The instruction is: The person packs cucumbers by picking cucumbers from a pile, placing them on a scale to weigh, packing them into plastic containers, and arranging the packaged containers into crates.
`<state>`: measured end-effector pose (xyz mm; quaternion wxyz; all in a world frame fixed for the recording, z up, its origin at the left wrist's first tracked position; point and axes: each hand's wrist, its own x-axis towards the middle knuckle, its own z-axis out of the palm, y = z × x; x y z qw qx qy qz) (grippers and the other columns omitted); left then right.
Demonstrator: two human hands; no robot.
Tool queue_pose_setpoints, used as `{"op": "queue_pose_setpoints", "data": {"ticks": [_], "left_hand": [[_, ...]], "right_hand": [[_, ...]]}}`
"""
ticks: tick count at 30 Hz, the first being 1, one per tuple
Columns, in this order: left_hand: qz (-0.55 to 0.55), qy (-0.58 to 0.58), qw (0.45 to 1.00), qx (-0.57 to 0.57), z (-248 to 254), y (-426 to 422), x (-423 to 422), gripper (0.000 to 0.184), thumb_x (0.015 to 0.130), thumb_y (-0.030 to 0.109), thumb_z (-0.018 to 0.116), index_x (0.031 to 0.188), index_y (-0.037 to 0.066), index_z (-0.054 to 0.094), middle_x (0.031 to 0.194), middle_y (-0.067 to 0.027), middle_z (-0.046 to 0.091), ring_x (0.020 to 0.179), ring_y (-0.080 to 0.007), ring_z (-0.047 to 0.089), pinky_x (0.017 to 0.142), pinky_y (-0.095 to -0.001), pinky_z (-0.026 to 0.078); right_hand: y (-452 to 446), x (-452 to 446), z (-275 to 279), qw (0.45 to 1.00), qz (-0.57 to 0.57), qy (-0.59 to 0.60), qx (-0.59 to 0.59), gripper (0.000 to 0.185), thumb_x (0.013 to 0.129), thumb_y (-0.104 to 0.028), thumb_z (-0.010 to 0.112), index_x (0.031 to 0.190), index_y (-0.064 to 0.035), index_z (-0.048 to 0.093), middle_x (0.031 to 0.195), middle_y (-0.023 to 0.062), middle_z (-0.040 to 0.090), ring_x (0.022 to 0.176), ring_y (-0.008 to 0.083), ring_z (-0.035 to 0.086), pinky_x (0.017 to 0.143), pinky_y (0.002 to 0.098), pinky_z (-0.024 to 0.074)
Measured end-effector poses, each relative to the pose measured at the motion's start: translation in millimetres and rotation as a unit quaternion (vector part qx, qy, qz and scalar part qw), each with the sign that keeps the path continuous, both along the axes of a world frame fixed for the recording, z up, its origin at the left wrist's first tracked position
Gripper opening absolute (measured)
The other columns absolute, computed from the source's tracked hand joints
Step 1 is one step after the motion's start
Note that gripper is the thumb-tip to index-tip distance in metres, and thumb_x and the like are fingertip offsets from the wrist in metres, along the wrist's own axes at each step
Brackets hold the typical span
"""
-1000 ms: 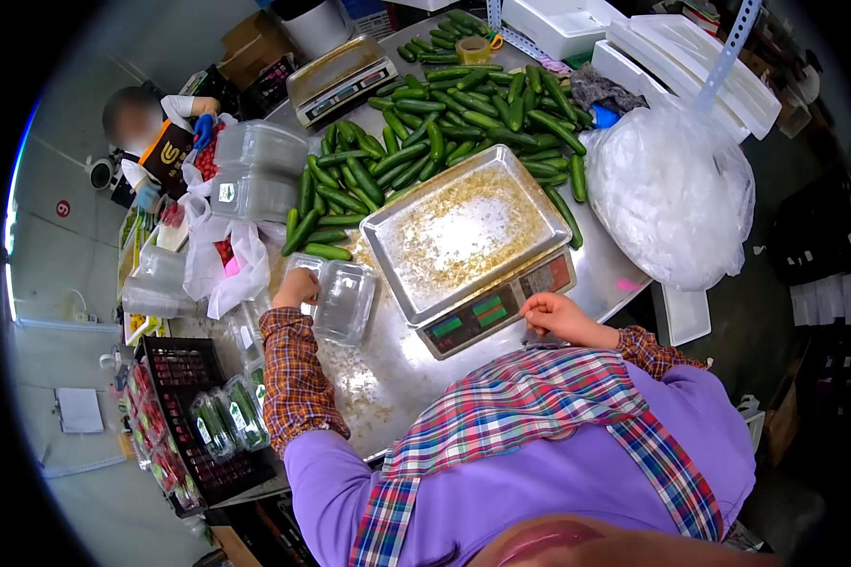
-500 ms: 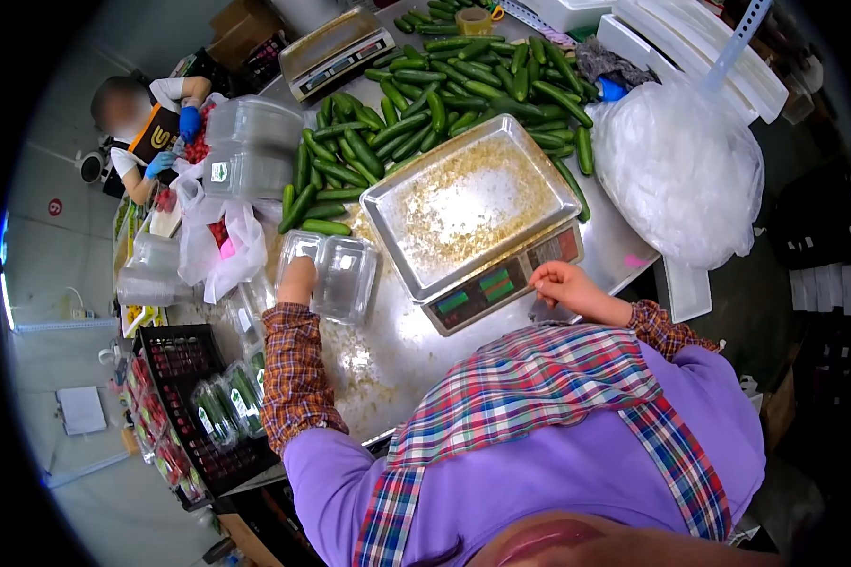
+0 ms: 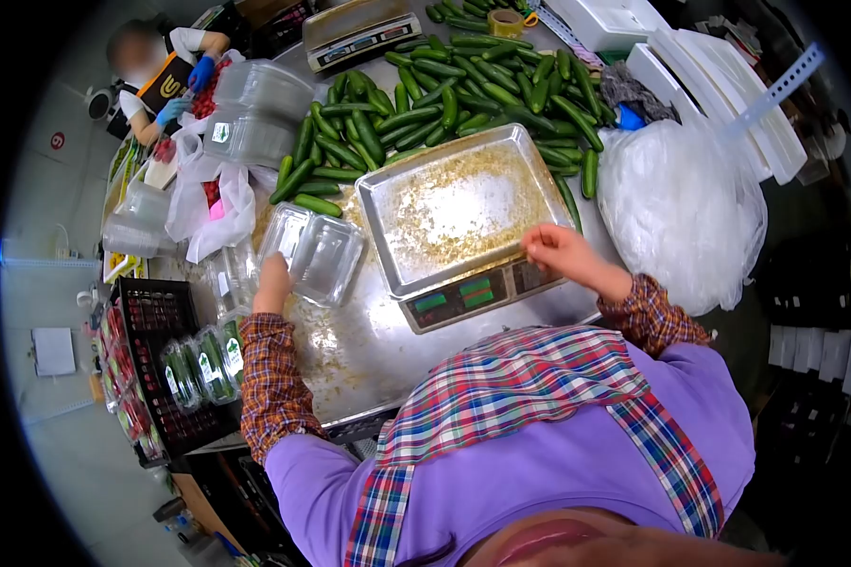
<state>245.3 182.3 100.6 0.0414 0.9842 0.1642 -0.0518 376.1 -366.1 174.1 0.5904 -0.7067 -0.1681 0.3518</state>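
My left hand [image 3: 273,281] is closed at the near left edge of an open clear plastic box [image 3: 323,257], its fingers partly hidden. The box lies on the metal table, left of the scale. My right hand [image 3: 560,253] is raised over the near right corner of the metal tray [image 3: 463,208], fingers curled together; whether something small is between them is too small to tell. Under the tray is a scale [image 3: 473,295] with a green-lit display. Many cucumbers [image 3: 416,123] are heaped behind the tray and box.
Stacked clear boxes [image 3: 255,109] and a white bag [image 3: 208,203] stand at the left. A black crate [image 3: 161,369] holds packed cucumbers. A big plastic bag [image 3: 681,213] is at the right. A co-worker [image 3: 161,80] handles red produce at the far left.
My right hand has moved up and left to the tray's corner. My left hand has shifted from inside the box to its near left edge. The view has turned slightly.
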Motion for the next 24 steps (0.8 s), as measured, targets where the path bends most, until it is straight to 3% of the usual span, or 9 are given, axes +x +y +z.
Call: {"op": "queue_pose_setpoints", "data": {"ticks": [3, 5, 7, 10, 13, 16, 18, 21, 24], "left_hand": [[0.119, 0.028, 0.992, -0.018, -24.6, 16.3, -8.6, 0.013, 0.075, 0.007, 0.059, 0.083, -0.003, 0.060, 0.089, -0.0256, 0.063, 0.088, -0.0407, 0.061, 0.074, -0.0456, 0.050], [0.189, 0.090, 0.975, -0.078, -38.6, 30.7, -10.4, 0.015, 0.075, 0.009, 0.060, 0.084, -0.003, 0.060, 0.089, -0.0261, 0.063, 0.088, -0.0407, 0.061, 0.074, -0.0458, 0.050], [0.159, 0.050, 0.986, -0.019, -43.6, 28.2, -15.1, 0.018, 0.070, 0.003, 0.062, 0.087, -0.002, 0.060, 0.083, -0.0236, 0.063, 0.083, -0.0401, 0.062, 0.073, -0.0436, 0.050], [0.144, -0.003, 0.990, -0.006, -28.4, 5.5, -21.9, 0.022, 0.069, 0.004, 0.061, 0.090, 0.000, 0.058, 0.079, -0.0224, 0.063, 0.079, -0.0399, 0.062, 0.071, -0.0427, 0.050], [0.188, -0.089, 0.978, -0.014, -3.0, -18.2, -28.5, 0.023, 0.071, 0.008, 0.061, 0.092, 0.001, 0.056, 0.078, -0.0226, 0.063, 0.078, -0.0395, 0.062, 0.069, -0.0433, 0.050], [0.261, -0.171, 0.950, -0.002, 18.6, -35.1, -33.3, 0.021, 0.073, 0.009, 0.061, 0.092, 0.002, 0.055, 0.075, -0.0211, 0.062, 0.072, -0.0368, 0.062, 0.064, -0.0423, 0.048], [0.277, -0.222, 0.931, -0.089, 40.5, -60.7, -41.9, 0.020, 0.074, 0.005, 0.058, 0.093, 0.000, 0.054, 0.071, -0.0186, 0.060, 0.064, -0.0346, 0.060, 0.060, -0.0398, 0.048], [0.289, -0.233, 0.921, -0.116, 43.2, -98.4, -63.3, 0.019, 0.075, 0.003, 0.056, 0.095, 0.000, 0.056, 0.061, -0.0128, 0.054, 0.053, -0.0237, 0.053, 0.053, -0.0344, 0.044], [0.310, -0.235, 0.905, -0.170, 42.9, -144.6, -75.4, 0.018, 0.079, 0.002, 0.055, 0.096, 0.000, 0.057, 0.057, -0.0054, 0.050, 0.052, -0.0118, 0.047, 0.050, -0.0282, 0.040]], "right_hand": [[33.7, 65.4, 27.4, 0.988, 0.012, -0.149, -0.026, 0.016, 0.087, -0.014, 0.060, 0.097, -0.0027, 0.062, 0.080, 0.0014, 0.062, 0.073, 0.0076, 0.058, 0.064, 0.0225, 0.0468], [69.2, 124.3, 26.8, 0.976, 0.016, -0.216, -0.018, 0.018, 0.085, -0.015, 0.060, 0.097, -0.0019, 0.063, 0.081, 0.0036, 0.064, 0.067, 0.0101, 0.059, 0.060, 0.0249, 0.0481], [112.1, 185.6, 20.3, 0.976, 0.017, -0.214, -0.037, 0.019, 0.083, -0.014, 0.060, 0.094, 0.0004, 0.063, 0.076, 0.0064, 0.065, 0.064, 0.0109, 0.060, 0.058, 0.0261, 0.0486], [181.6, 262.0, -10.8, 0.919, 0.005, -0.366, -0.148, 0.021, 0.080, -0.021, 0.058, 0.083, -0.0029, 0.067, 0.083, 0.0146, 0.066, 0.078, 0.0305, 0.063, 0.070, 0.0377, 0.0500], [244.1, 327.8, -53.3, 0.869, 0.037, -0.405, -0.281, 0.019, 0.078, -0.014, 0.054, 0.082, -0.0004, 0.067, 0.087, 0.0229, 0.064, 0.081, 0.0378, 0.061, 0.072, 0.0430, 0.0497], [275.1, 338.9, -60.7, 0.808, 0.036, -0.440, -0.389, 0.028, 0.082, -0.019, 0.052, 0.098, 0.0009, 0.065, 0.102, 0.0214, 0.063, 0.095, 0.0349, 0.060, 0.076, 0.0461, 0.0484], [291.9, 346.1, -69.6, 0.739, 0.046, -0.470, -0.480, 0.031, 0.085, -0.028, 0.055, 0.099, -0.0022, 0.065, 0.113, 0.0174, 0.060, 0.104, 0.0315, 0.057, 0.076, 0.0498, 0.0476], [309.4, 341.0, -72.1, 0.721, 0.002, -0.439, -0.537, 0.035, 0.086, -0.034, 0.056, 0.096, -0.0025, 0.065, 0.112, 0.0153, 0.060, 0.103, 0.0293, 0.058, 0.079, 0.0477, 0.0469], [324.2, 343.8, -70.2, 0.628, 0.072, -0.425, -0.648, 0.051, 0.087, -0.037, 0.057, 0.122, 0.0002, 0.052, 0.119, 0.0165, 0.057, 0.104, 0.0286, 0.058, 0.087, 0.0475, 0.0451]]}}
